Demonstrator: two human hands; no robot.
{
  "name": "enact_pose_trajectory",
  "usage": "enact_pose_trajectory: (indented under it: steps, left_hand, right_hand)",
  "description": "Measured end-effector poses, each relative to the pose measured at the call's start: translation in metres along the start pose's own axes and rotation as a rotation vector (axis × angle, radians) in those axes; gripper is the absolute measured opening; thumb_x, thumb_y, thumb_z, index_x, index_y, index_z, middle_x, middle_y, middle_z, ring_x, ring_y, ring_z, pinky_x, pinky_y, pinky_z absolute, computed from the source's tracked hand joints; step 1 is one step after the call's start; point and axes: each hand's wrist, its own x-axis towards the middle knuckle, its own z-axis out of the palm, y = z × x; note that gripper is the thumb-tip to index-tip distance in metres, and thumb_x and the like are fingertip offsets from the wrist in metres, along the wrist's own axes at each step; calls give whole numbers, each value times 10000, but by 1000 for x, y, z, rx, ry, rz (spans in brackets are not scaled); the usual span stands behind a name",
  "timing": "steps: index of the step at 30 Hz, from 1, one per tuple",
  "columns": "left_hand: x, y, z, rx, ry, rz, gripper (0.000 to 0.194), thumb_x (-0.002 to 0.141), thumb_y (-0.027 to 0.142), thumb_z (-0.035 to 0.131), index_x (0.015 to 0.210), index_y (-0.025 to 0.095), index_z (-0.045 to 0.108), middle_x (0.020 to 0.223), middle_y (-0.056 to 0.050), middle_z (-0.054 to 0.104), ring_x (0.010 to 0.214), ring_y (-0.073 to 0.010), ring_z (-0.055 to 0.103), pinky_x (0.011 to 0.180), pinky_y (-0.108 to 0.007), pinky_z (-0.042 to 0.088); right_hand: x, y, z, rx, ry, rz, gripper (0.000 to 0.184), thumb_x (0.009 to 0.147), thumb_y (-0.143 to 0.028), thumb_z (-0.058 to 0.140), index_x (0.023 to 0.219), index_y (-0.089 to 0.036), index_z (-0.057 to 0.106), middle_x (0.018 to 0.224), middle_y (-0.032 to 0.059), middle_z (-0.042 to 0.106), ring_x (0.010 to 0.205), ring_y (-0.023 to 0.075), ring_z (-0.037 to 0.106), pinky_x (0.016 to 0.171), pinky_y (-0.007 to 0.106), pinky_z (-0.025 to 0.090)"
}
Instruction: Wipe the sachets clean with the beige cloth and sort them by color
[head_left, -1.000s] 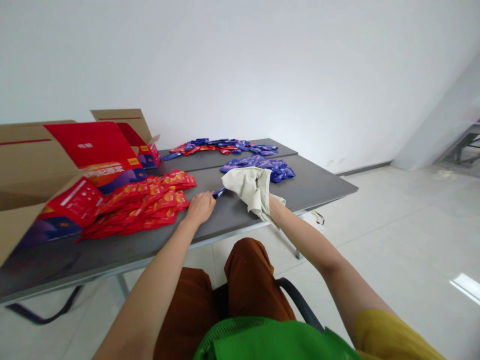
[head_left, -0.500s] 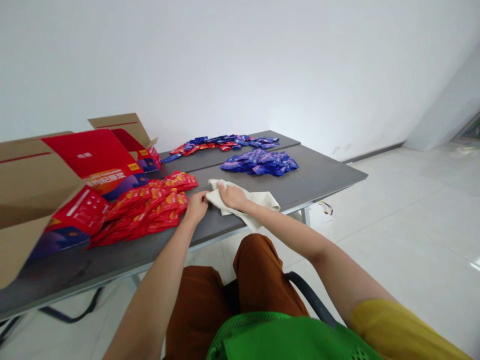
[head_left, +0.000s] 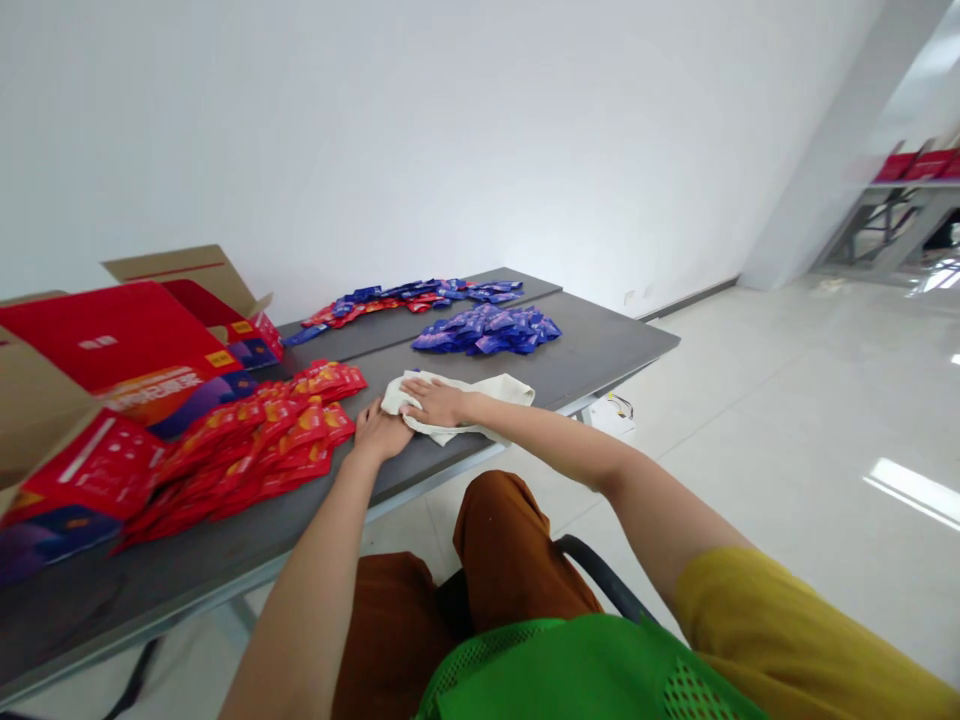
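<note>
A cream cloth [head_left: 504,390] lies loosely folded on the grey table near its front edge. My right hand [head_left: 435,402] rests flat on top of the cloth, fingers stretched toward the left. Just left of it, my left hand [head_left: 381,432] is flat on the tabletop, its fingers out and touching the cloth's left end. Close to my left hand is a heap of red sachets [head_left: 262,435]. Beyond the cloth lies a pile of blue-purple sachets [head_left: 489,330].
Open red cartons [head_left: 120,345] stand at the table's left. A row of mixed red and blue sachets [head_left: 409,296] lies along the back. The grey table [head_left: 600,335] ends at the right, and a white wall [head_left: 480,130] rises behind. Far right, red boxes [head_left: 926,163] sit on another table.
My hands have gone from gripping and lifting the cloth's left end to lying flat, the right one on the cloth. The view has turned right, bringing the far table into sight.
</note>
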Motion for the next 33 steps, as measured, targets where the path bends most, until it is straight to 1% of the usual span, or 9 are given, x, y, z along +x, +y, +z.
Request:
enact_pose_trajectory:
  steps: [6,8,11,16,19,23,26,30,33]
  left_hand:
    - [3,0,-2,-72,-53,-19,616,892,525,307,1451,291,416,1516,-80,401,1430,-337,226,1121,-552,196]
    - [4,0,-1,-78,-31,-29,616,898,516,297,1456,281,411,1523,-88,389,1419,-341,244,1112,-559,197]
    - [5,0,0,-87,-14,-37,631,909,524,268,1452,239,416,1534,-110,366,1414,-336,251,1110,-555,192]
    - [5,-2,-3,-88,-53,-38,683,896,584,283,1448,205,418,1534,-123,363,1395,-352,273,1106,-546,201]
    - [3,-3,-2,-87,-12,-42,666,895,569,320,1470,239,389,1536,-95,366,1384,-346,292,1106,-527,220]
    - [2,-6,4,-62,7,-20,603,893,402,400,1485,296,362,1526,-52,392,1398,-301,284,1107,-487,233]
    - [3,-8,5,-11,-18,3,605,899,348,373,1499,279,338,1551,-55,348,1421,-288,234,1112,-489,215]
    - [5,-7,-2,45,-125,22,653,907,444,325,1532,274,246,1576,-60,293,1426,-317,204,1106,-516,216]
    - [8,-5,-6,30,-148,-16,711,900,558,280,1546,275,192,1599,-59,234,1439,-329,187,1115,-514,209]
  right_hand:
    - [-19,12,-10,61,-57,-127,687,1002,-521,234,1527,-78,208,1580,155,218,1470,235,166,1192,439,147]
    - [-10,17,-12,57,-51,-113,671,1010,-518,212,1526,-89,213,1578,147,230,1469,227,175,1194,454,119]
    - [17,20,-9,-3,0,6,665,1013,-502,233,1497,-49,278,1557,193,263,1470,263,162,1185,509,80]
    - [50,21,-4,1,21,78,634,1007,-497,266,1467,-71,361,1531,183,331,1459,281,197,1179,474,175]
    - [35,22,-6,48,-24,-2,668,1002,-496,282,1490,-40,308,1557,185,263,1463,270,183,1190,437,167]
    - [-7,19,-8,75,-47,-171,769,986,-549,294,1515,0,198,1581,194,174,1472,261,142,1200,422,109]
    - [-20,18,-8,96,-63,-187,781,979,-581,279,1524,-28,187,1585,177,178,1474,253,138,1199,434,90]
    - [1,20,-11,103,-65,-131,786,970,-620,254,1517,-57,239,1591,160,164,1476,251,122,1199,415,90]
    - [28,19,-14,92,-49,-18,766,977,-614,212,1502,-64,294,1583,159,201,1473,256,139,1197,404,119]
